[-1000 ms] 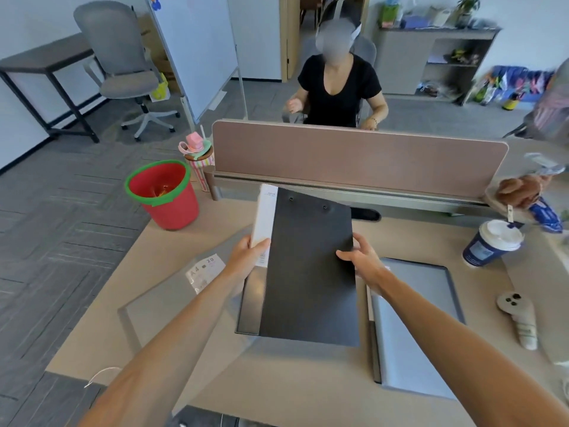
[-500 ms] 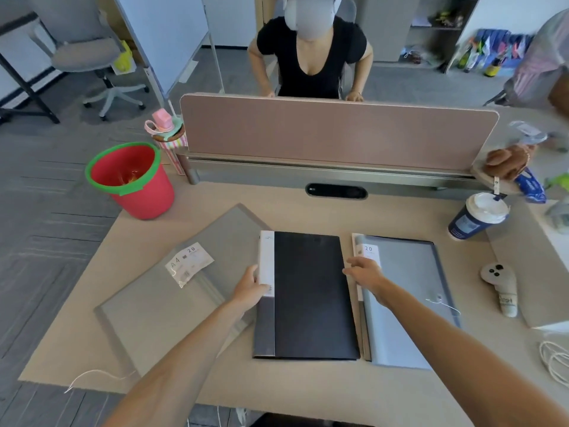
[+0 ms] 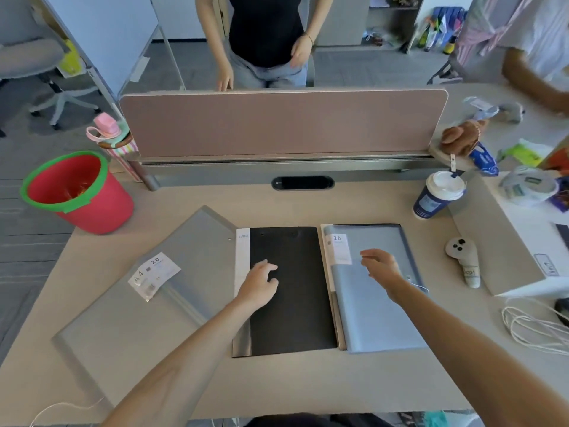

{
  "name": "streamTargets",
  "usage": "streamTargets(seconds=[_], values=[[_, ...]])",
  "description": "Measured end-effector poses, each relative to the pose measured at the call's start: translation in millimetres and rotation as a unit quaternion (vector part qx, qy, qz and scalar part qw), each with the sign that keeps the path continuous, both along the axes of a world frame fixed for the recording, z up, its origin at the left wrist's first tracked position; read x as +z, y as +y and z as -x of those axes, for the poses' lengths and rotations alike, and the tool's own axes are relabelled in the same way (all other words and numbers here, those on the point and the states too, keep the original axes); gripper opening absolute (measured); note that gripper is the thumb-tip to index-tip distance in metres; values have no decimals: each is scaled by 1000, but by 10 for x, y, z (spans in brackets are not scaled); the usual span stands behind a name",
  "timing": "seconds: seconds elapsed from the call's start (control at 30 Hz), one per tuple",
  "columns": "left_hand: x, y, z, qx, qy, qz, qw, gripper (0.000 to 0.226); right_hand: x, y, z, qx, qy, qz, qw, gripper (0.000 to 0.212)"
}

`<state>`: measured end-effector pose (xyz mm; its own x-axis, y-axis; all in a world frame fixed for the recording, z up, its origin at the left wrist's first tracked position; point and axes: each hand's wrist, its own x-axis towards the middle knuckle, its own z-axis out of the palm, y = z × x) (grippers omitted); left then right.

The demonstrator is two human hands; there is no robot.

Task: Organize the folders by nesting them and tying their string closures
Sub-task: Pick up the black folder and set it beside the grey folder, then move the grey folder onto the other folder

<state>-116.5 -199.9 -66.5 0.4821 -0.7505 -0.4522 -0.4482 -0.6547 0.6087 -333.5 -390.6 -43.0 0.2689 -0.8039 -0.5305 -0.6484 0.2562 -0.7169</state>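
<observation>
Black folder: flat, matte; my left hand rests open on it; my right hand spread, empty, over blue folder beside it, strings unclear.

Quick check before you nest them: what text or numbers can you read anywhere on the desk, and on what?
"A4" and "20": sticker on the grey folder.
"20": label on the blue folder.
Black folder spine print: too small to read.
Cup and toy print: blurred.

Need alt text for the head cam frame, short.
Three folders lie flat side by side on a beige desk: grey folder, black folder, blue folder. The left hand rests on the black one; the right hand hovers open over the blue.
</observation>
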Motion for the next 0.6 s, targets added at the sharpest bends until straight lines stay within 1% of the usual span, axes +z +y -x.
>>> streamTargets(seconds=[0.13,0.3,0.33,0.4,0.5,0.6], values=[[29,-301,289,-26,29,-19,999,41,27,-174,270,-27,0,-4,1000,32],[35,-696,710,-20,107,-53,993,55,15,-454,700,-89,-8,-20,996,32],[37,-769,797,-16,118,-55,991,57,3,-509,792,-98,-1,-21,995,28],[36,-902,967,1,141,-54,989,57,-31,-607,964,-85,20,-22,996,14],[12,-1045,1136,67,209,-53,974,52,-80,-691,1164,-59,21,-51,997,11],[-25,-1135,1206,121,260,-36,957,43,-150,-714,1267,-54,-2,-60,997,35]])
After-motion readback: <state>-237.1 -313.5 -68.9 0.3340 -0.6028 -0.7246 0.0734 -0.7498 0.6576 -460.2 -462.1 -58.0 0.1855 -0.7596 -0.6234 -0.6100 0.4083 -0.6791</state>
